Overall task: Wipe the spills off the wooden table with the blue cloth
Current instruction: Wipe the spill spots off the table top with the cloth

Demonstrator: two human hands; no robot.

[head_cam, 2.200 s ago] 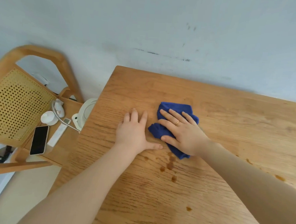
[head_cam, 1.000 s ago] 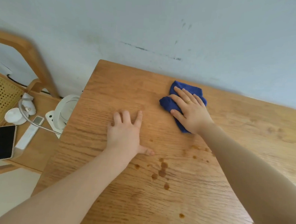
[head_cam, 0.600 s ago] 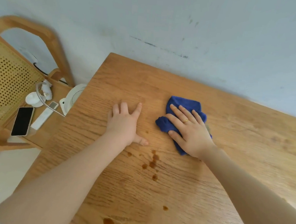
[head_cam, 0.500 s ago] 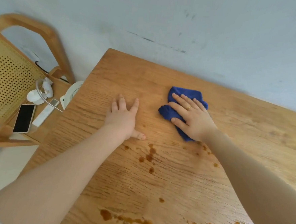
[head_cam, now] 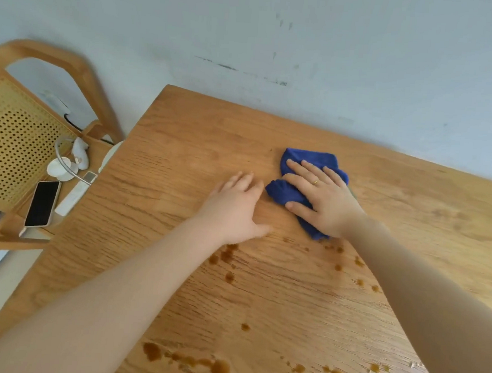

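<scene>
Right hand (head_cam: 322, 202), fingers spread, presses blue cloth (head_cam: 289, 191) flat for wiping; left hand (head_cam: 233, 210), flat, braces on surface (head_cam: 184, 141) above brown spills (head_cam: 225, 256).

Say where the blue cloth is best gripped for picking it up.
Probably at the far bunched edge of the blue cloth, coming from above on the wall side. It lies crumpled flat on the wooden table, and the right hand covers its middle, leaving that raised fold exposed.

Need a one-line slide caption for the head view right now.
Right hand presses blue cloth on wooden table; left hand flat beside it; brown spills remain.
</scene>
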